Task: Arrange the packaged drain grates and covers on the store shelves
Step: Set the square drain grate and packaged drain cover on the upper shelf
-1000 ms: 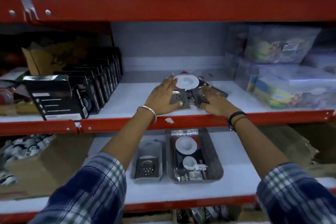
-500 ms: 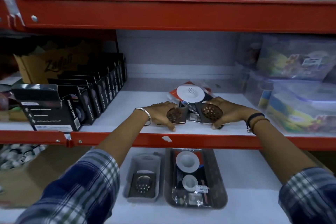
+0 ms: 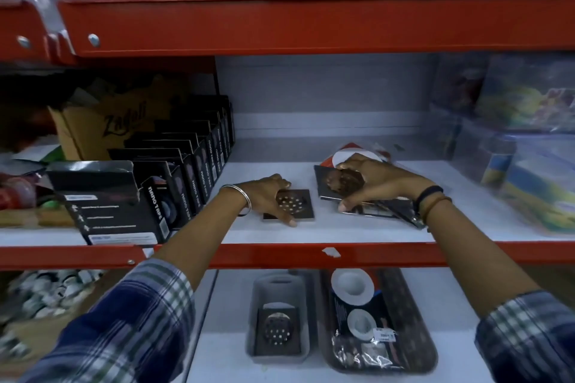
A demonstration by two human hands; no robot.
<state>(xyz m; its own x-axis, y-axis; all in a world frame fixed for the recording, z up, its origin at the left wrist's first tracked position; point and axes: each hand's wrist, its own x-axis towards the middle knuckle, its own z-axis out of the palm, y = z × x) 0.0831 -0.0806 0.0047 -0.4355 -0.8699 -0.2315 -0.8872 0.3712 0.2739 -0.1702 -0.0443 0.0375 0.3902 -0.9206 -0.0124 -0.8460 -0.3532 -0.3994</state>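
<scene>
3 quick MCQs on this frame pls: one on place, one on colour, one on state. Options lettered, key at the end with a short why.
1. Where does the square grate under the left hand lie?
A. in the grey tray
B. flat on the middle shelf
C. on the top shelf

2. What colour are the shelf rails?
A. red
B. blue
C. yellow

3. What is the right hand doing?
A. hanging free below the shelf
B. resting on the black boxes
C. gripping a dark grate tilted up over a pile of packets

Key: 1 B, the grate lies flat on the white board of the middle shelf; 2 A, every rail is red; 3 C, the fingers wrap the grate's edges.
</scene>
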